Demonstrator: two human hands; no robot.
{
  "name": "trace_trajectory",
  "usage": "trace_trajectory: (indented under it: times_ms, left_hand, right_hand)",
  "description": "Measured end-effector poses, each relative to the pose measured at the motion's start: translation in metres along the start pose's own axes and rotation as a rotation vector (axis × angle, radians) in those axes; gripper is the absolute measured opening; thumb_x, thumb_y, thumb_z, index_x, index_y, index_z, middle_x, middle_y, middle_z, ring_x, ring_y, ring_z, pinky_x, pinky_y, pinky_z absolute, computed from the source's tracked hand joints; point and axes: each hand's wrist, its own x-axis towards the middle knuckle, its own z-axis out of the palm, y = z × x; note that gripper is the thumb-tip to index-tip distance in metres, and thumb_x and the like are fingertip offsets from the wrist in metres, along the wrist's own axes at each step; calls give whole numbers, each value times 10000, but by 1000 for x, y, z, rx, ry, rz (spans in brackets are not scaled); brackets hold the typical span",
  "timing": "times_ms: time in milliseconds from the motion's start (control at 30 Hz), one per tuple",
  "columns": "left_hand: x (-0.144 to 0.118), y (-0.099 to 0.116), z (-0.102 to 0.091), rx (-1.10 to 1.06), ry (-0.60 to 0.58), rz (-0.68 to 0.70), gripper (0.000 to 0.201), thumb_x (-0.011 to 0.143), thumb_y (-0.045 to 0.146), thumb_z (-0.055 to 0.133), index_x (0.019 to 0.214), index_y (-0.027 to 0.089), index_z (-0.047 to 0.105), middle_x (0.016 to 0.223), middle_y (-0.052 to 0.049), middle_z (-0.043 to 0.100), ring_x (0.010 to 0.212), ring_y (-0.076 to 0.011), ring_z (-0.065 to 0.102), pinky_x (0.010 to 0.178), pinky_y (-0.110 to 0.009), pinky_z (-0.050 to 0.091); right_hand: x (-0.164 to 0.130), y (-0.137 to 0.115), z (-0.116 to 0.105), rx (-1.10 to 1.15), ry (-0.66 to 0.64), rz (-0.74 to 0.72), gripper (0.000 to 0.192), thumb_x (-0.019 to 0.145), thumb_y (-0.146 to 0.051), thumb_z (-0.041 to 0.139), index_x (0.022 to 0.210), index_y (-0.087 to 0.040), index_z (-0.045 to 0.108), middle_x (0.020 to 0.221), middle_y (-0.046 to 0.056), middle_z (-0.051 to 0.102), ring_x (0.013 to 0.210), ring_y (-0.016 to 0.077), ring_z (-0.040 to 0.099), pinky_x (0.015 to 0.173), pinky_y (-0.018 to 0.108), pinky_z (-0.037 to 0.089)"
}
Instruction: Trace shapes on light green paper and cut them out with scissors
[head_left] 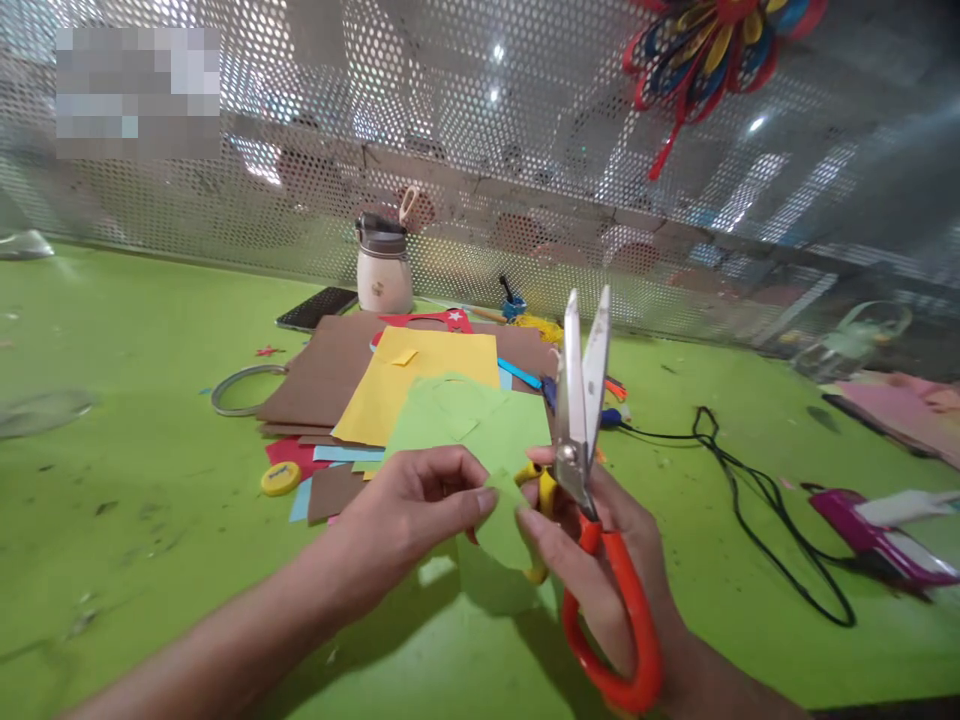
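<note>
Pinched between the fingertips of both hands, a small light-green paper piece point(504, 520) is held between left hand point(409, 515) and right hand point(600, 550), which also grips orange-handled scissors point(592, 470), blades slightly parted, pointing up above the green surface point(135, 470).

I see a pixelated patch point(137, 92) at top left; the paper pinwheel point(712, 50) is cut off by the top edge.
</note>
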Motion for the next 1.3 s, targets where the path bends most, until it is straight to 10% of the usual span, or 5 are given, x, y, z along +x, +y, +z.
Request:
trace_trajectory:
  times_ms: [433,900,1300]
  left_hand:
    - [-3,3,1,284,-292,7,144,842,266,518,733,176,496,592,65,436,533,-86,385,489,-210,312]
    - [0,-2,10,55,-123,-50,281,764,435,637,724,178,532,596,44,489,551,-108,445,527,-223,378]
    - [-2,-4,3,252,-66,57,225,832,373,558,736,170,558,594,46,492,538,-101,418,490,-219,321]
  right_hand:
    - [9,-10,-4,-88,-167,-16,297,780,-205,684,1065,-247,611,740,-27,574,570,103,494,490,217,426]
    - [3,0,2,-52,123,-166,293,808,-127,622,1056,-280,592,808,-27,580,598,95,545,534,199,493]
    - [5,1,1,-28,27,-143,343,767,-114,629,1073,-268,600,790,-10,571,654,137,534,528,245,464]
